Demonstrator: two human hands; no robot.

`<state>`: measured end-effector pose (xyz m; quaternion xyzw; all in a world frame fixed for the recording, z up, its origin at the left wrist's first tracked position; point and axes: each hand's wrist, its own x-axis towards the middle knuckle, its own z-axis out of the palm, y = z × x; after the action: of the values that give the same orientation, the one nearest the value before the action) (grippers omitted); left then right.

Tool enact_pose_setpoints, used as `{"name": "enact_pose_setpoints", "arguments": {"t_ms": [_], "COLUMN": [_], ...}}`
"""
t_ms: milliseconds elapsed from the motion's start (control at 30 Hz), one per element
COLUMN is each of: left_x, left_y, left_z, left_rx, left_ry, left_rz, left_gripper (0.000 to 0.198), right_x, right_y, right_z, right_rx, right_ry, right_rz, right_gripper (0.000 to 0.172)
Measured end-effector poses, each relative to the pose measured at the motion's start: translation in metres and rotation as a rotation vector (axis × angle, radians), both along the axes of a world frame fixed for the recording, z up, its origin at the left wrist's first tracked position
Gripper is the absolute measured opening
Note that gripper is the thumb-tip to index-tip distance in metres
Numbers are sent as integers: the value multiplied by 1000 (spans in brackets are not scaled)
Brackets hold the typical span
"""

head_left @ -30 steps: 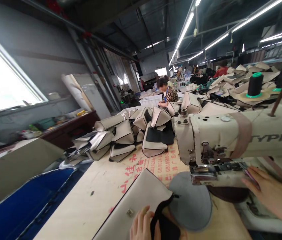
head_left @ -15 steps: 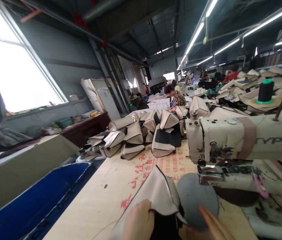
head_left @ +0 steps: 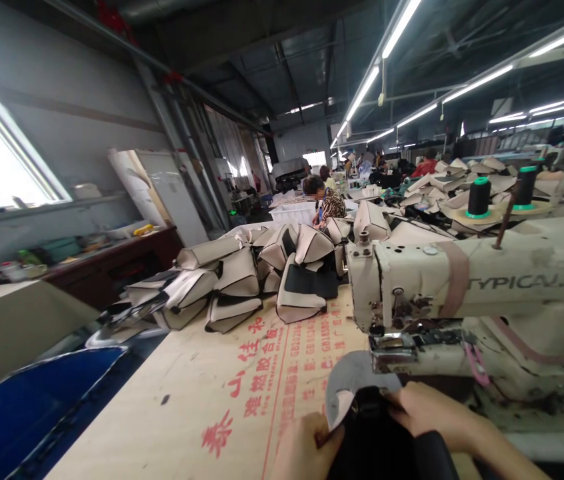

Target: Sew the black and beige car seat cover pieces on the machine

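Note:
My left hand (head_left: 307, 445) pinches the left edge of a black and beige sewn cover (head_left: 375, 433), low in the view. On its upper right edge my right hand (head_left: 425, 410) is closed, fingers bent over the material. The cover's black side faces me, and its lower part runs out of the picture. Just behind it lies a grey rounded plate (head_left: 349, 373), partly hidden by the cover. Close beyond my right hand stands a cream sewing machine (head_left: 412, 280), its narrow arm (head_left: 432, 353) above the plate's right side.
Several beige covers with black edging (head_left: 242, 273) are heaped at the back of the plywood table (head_left: 162, 400). A blue-lined bin (head_left: 62, 413) stands to the left. Thread spools (head_left: 479, 198) rise behind the machine. A co-worker (head_left: 329, 203) sits farther back.
The cover has moved right, turning from its beige side to its black side. My right hand, previously apart from it, has taken hold. The camera view has shifted right.

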<state>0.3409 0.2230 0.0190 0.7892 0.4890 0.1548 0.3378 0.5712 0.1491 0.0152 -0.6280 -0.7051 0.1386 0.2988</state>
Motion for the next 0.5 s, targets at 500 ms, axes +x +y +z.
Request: {"name": "enact_pose_setpoints", "arguments": {"t_ms": [500], "left_x": [40], "left_y": [6], "left_z": [24], "left_rx": [403], "left_ry": [-147], "left_rz": [-300], "left_gripper": [23], "right_x": [5], "right_y": [15], "right_z": [-44], "right_rx": [316], "right_ry": [12], "right_rz": [46], "right_gripper": [30]}}
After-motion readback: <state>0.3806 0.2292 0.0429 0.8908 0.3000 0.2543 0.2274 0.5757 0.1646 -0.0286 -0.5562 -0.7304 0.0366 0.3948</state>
